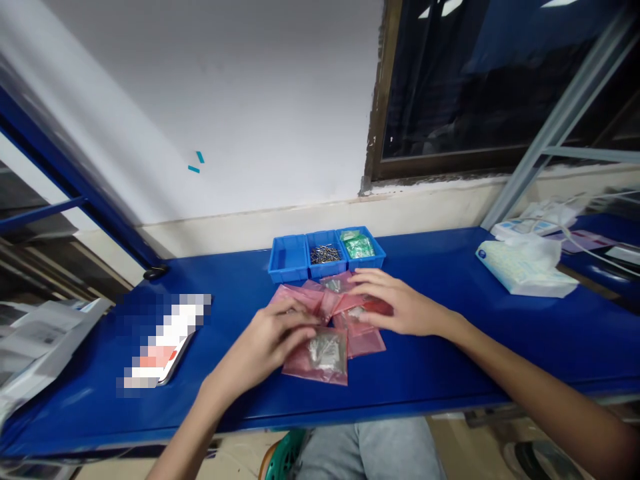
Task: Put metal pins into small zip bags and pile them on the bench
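Observation:
Several pink plastic bags lie overlapping on the blue table in front of me. The nearest pink bag (329, 353) holds small silvery metal parts, too blurred to name. My left hand (275, 333) is over the left side of the pile, fingers bent and apart, with the thumb by the nearest bag. Over the pile's right side, my right hand (390, 300) has its fingers spread, and a red patch shows beneath it. Another pink bag (367, 342) sticks out below that hand. Neither hand visibly grips a bag; what lies under the fingers is partly hidden.
Three joined blue bins stand behind the bags: a left bin (289, 273), a middle one with screw-like metal pieces (325, 254), and a right one with green packets (359, 245). A pixelated phone-like object (173, 357) lies left, a tissue pack (525, 270) right. Papers (45, 340) sit far left.

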Demonstrator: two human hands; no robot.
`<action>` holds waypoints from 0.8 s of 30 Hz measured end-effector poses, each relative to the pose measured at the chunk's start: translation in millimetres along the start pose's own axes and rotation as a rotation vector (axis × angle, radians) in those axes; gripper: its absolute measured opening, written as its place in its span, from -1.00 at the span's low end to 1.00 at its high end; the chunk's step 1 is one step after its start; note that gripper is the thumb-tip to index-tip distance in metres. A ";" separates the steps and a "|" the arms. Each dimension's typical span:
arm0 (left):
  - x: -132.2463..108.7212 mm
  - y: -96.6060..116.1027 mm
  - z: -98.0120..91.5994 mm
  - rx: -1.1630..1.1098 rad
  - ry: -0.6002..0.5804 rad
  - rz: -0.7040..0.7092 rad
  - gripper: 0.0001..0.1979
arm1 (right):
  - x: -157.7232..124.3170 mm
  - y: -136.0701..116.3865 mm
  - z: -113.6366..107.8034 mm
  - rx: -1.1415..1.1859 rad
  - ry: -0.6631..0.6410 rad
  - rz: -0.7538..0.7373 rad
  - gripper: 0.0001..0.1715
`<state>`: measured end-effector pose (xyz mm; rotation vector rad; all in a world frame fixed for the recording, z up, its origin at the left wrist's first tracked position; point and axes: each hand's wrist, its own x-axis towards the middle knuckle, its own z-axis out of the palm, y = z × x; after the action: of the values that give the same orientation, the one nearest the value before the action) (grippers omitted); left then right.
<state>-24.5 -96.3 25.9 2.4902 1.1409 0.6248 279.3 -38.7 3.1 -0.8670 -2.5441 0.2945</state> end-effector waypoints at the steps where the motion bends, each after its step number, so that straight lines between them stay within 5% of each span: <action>1: 7.0 -2.5 -6.9 -0.008 0.018 -0.002 -0.74 | 3.4 4.1 -3.3 -0.009 0.070 0.028 -0.62; 6: 56.4 -28.3 -25.4 0.118 0.130 0.102 -0.65 | 30.9 32.6 -18.4 -0.106 0.311 0.194 -0.76; 11: 94.8 -61.7 -9.8 0.351 0.092 0.038 -0.71 | 44.0 51.0 -7.8 -0.242 0.397 0.206 -0.80; 24: 96.1 -85.0 9.6 0.143 0.226 0.090 -0.77 | 33.8 44.5 11.5 -0.217 0.343 0.102 -0.75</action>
<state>-16.9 29.9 2.4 2.6568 1.1960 0.8990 273.4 16.4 -10.6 -1.0314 -2.2422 -0.0966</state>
